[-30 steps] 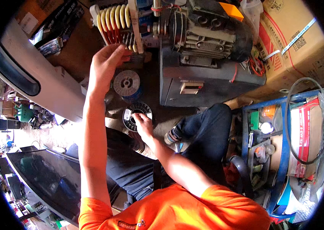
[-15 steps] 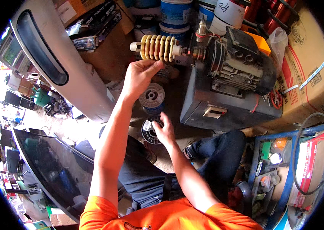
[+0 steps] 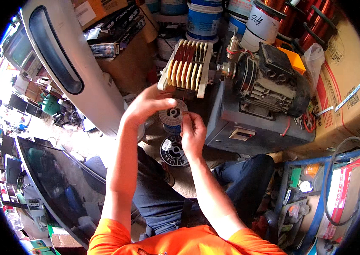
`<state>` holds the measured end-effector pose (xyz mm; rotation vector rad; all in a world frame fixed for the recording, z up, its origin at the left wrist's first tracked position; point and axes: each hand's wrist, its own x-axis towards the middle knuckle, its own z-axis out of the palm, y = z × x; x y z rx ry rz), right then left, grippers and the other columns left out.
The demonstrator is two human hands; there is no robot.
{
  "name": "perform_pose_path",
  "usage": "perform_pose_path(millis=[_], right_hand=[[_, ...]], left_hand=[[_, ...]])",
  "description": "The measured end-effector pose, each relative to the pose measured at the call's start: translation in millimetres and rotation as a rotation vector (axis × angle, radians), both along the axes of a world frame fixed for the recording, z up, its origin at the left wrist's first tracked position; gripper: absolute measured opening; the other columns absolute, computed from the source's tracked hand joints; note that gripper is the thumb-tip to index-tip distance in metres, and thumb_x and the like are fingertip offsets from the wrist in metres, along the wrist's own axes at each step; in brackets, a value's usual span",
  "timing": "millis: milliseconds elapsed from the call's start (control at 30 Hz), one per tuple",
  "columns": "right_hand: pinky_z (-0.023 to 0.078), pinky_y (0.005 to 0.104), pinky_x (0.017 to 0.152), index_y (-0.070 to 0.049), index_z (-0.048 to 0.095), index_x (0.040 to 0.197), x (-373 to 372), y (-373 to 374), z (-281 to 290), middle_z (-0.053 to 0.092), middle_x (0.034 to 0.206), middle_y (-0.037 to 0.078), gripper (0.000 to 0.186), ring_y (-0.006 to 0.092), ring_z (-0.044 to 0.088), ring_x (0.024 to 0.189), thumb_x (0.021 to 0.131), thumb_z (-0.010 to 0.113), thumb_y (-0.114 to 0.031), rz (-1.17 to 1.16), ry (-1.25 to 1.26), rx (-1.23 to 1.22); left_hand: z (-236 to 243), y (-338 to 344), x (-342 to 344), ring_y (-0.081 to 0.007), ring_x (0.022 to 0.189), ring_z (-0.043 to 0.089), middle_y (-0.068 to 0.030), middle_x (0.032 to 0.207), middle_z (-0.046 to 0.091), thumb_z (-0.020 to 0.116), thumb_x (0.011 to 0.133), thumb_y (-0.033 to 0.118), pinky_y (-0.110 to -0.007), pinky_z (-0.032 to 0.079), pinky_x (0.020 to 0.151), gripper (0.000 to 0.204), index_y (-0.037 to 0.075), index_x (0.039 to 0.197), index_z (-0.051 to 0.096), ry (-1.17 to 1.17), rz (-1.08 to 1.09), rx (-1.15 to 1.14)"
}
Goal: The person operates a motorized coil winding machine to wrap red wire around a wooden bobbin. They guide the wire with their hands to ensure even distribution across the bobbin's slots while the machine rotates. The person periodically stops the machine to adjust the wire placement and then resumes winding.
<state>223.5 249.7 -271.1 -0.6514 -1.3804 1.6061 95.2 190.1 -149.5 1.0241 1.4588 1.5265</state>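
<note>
A cream slotted coil former with reddish-brown wire wound in its slots sits on the shaft of a winding machine, in front of an electric motor. My left hand is just under the former's near left corner, thumb stretched out and fingers apart from it; whether the fingertips touch the former is hidden. Below the former, my right hand is closed in a pinch. What it pinches is too fine to make out. Beneath my hands stand a grey-topped wire spool and a black spool.
The motor rests on a grey metal cabinet. Blue-and-white buckets and reels of red wire stand behind. A large carton is at the right, above a blue-framed tray of parts. At the left leans a grey panel.
The coil former has turned, now showing its broad wound side. My left hand has dropped away from the former's edge. My right hand has risen and gone from open to a pinch.
</note>
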Motion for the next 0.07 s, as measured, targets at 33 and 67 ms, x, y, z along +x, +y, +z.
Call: perform_pose_path(millis=[33, 67], right_hand=[[0.039, 0.0216, 0.058, -0.002, 0.062, 0.094, 0.9, -5.9, -1.4, 0.057, 0.072, 0.001, 0.012, 0.0053, 0.049, 0.064, 0.091, 0.056, -0.012, 0.021, -0.011, -0.037], [0.042, 0.0235, 0.061, -0.003, 0.063, 0.094, 4.3, -9.1, -2.6, 0.060, 0.073, 0.004, 0.012, 0.0076, 0.051, 0.067, 0.091, 0.057, -0.012, 0.031, -0.030, -0.071]], left_hand=[[3.8, -9.3, -15.4, -0.0262, 0.115, 0.051, -0.0123, 0.132, 0.048, 0.078, 0.071, 0.037, -0.039, 0.039, 0.099, 0.088, 0.001, 0.138, 0.033, -0.123, -0.096, 0.015], [-6.5, -10.6, -26.0, -0.0253, 0.119, 0.047, -0.0091, 0.134, 0.047, 0.079, 0.067, 0.043, -0.041, 0.035, 0.102, 0.093, 0.007, 0.140, 0.034, -0.220, 0.078, -0.041]])
